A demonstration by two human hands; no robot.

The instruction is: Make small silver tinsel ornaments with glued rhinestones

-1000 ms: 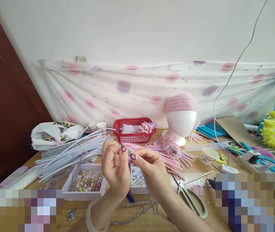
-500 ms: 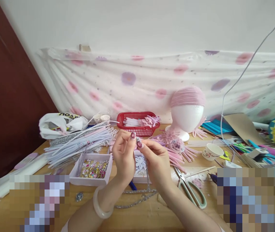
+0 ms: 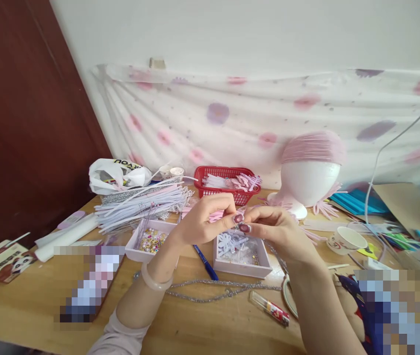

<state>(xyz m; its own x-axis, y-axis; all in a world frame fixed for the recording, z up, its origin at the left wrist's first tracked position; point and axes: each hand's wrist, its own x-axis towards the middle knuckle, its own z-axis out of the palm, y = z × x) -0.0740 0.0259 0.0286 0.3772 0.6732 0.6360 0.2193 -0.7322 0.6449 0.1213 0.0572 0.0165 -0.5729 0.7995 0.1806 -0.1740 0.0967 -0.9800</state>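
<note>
in the head view, the left hand (image 3: 208, 219) and right hand (image 3: 284, 230) together pinch a small silver tinsel piece (image 3: 237, 227), off centre toward five o'clock, probably light, pliable and crushable, best held lightly by its edges.

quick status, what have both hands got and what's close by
Left hand and right hand pinching small silvery piece, mostly hidden. White box just below. Blue pen beside box, silver tinsel in front.
</note>
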